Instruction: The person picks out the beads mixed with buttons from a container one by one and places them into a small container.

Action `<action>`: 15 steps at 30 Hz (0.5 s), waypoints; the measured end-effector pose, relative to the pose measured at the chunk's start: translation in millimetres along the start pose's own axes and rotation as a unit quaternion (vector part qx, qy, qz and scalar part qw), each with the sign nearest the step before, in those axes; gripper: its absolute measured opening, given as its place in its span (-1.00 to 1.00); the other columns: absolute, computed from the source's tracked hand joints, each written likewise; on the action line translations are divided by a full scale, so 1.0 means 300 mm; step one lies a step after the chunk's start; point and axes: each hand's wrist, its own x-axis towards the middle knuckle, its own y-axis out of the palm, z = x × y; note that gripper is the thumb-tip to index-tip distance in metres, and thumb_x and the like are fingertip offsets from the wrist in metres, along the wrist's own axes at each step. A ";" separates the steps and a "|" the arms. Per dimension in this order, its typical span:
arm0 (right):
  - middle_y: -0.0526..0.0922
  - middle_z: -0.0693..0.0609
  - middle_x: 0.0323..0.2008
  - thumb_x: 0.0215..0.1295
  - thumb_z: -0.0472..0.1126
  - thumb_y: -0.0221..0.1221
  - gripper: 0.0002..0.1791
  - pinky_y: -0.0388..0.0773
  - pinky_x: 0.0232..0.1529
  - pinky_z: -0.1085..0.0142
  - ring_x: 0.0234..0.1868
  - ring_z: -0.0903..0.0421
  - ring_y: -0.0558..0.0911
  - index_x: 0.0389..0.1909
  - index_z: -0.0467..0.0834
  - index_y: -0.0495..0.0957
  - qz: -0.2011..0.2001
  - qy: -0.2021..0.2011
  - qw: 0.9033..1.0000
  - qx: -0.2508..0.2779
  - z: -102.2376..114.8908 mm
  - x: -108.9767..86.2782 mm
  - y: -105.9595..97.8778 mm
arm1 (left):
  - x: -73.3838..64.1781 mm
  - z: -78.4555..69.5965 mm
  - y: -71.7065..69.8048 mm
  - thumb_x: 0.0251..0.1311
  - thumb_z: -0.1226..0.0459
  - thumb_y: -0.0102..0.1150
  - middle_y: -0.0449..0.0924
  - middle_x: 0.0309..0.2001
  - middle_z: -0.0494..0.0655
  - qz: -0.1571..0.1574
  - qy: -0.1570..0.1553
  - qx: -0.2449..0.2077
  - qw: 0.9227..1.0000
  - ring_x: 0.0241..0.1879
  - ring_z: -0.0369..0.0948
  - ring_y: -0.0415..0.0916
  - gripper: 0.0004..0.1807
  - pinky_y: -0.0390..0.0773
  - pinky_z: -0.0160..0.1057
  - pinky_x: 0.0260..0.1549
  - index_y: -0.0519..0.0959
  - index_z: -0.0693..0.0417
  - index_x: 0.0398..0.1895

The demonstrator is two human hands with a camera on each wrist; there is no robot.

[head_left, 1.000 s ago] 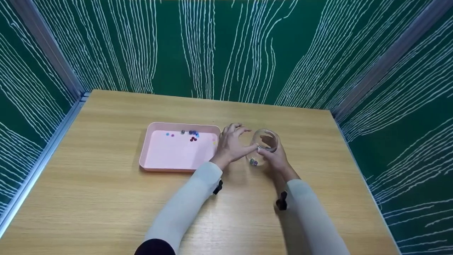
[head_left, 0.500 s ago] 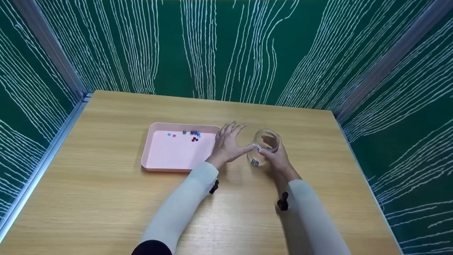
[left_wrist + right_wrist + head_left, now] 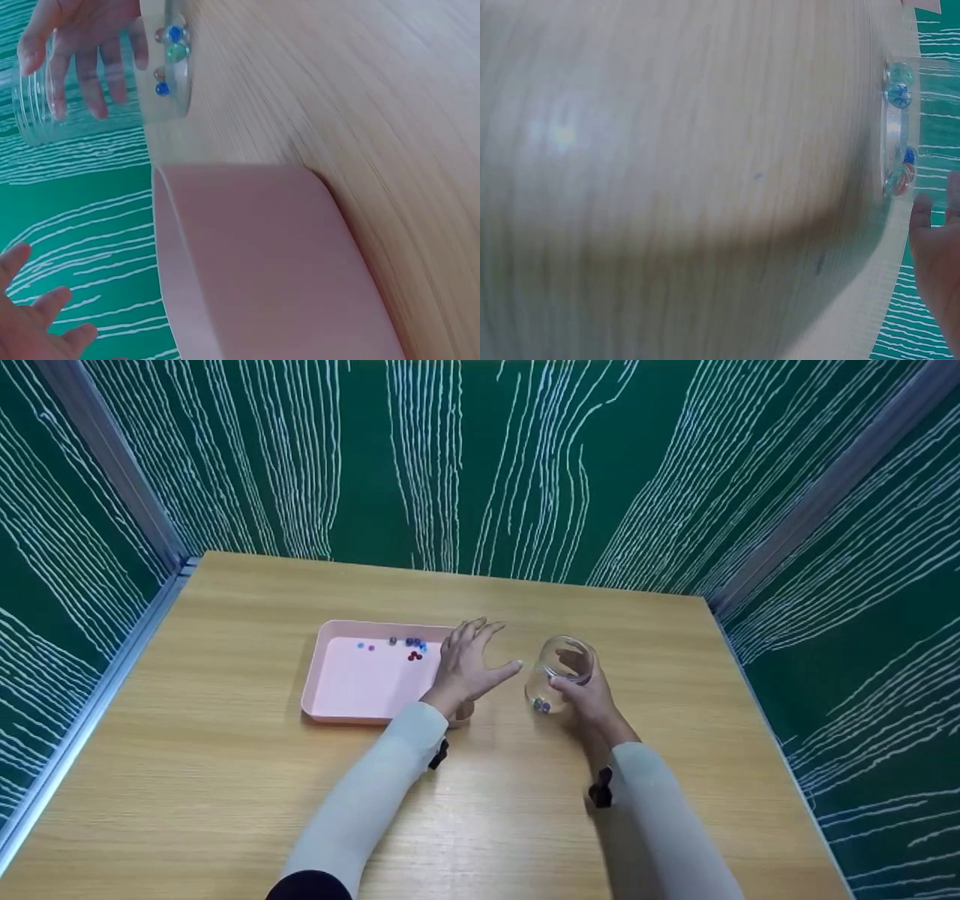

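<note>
My right hand (image 3: 594, 694) holds a clear glass jar (image 3: 534, 684) upright by its side, the thumb lying near the rim. Several marbles (image 3: 176, 52) in blue, green and brown lie at the jar's bottom. To the left, my left hand (image 3: 466, 666) hovers over the right end of a pink tray (image 3: 352, 686), fingers spread and nothing held. Small dark balls (image 3: 412, 643), a cluster of red pieces (image 3: 415, 656) and tiny blue and pink dots rest toward the tray's far side. The left hand hides much of the tray's right end.
A wooden table (image 3: 480, 810) carries everything. Green walls (image 3: 517, 472) with white wavy lines stand behind it and on both sides. Metal posts (image 3: 817, 480) mark the corners. The tray's raised wall (image 3: 277, 255) looms close in the left wrist view.
My left hand has moved left, away from the jar and further over the tray, its thumb now apart from the rim. The right hand and jar have stayed almost still.
</note>
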 end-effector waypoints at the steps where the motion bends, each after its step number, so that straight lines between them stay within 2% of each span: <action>1: 0.27 -0.36 0.35 0.17 -0.39 0.24 -0.18 0.49 -0.29 0.26 0.36 -0.35 0.27 0.41 -0.18 0.05 0.000 0.001 1.000 -0.002 0.001 0.000 0.000 | 0.000 0.005 -0.004 0.02 -0.31 0.13 0.14 0.47 -0.10 -0.002 -0.001 -0.001 1.000 0.49 -0.01 -0.03 -0.21 -0.03 0.17 0.41 0.27 -0.41 0.37; 10: 0.27 -0.30 0.36 0.18 -0.37 0.25 -0.18 0.53 -0.25 0.17 0.40 -0.28 0.23 0.42 -0.15 0.05 0.000 0.007 1.000 -0.022 0.005 0.002 0.001 | -0.002 0.046 -0.040 0.02 -0.28 0.13 0.26 0.39 -0.10 -0.027 0.004 0.020 0.999 0.44 -0.02 0.06 -0.27 0.02 0.15 0.40 0.38 -0.32 0.29; 15: 0.29 -0.29 0.34 0.16 -0.38 0.26 -0.17 0.52 -0.28 0.22 0.40 -0.23 0.24 0.40 -0.15 0.07 -0.006 0.004 1.000 -0.022 0.007 0.001 0.003 | -0.007 0.073 -0.056 0.03 -0.26 0.16 0.27 0.37 -0.12 -0.027 -0.002 0.021 0.999 0.44 -0.03 0.06 -0.30 0.04 0.18 0.38 0.43 -0.25 0.25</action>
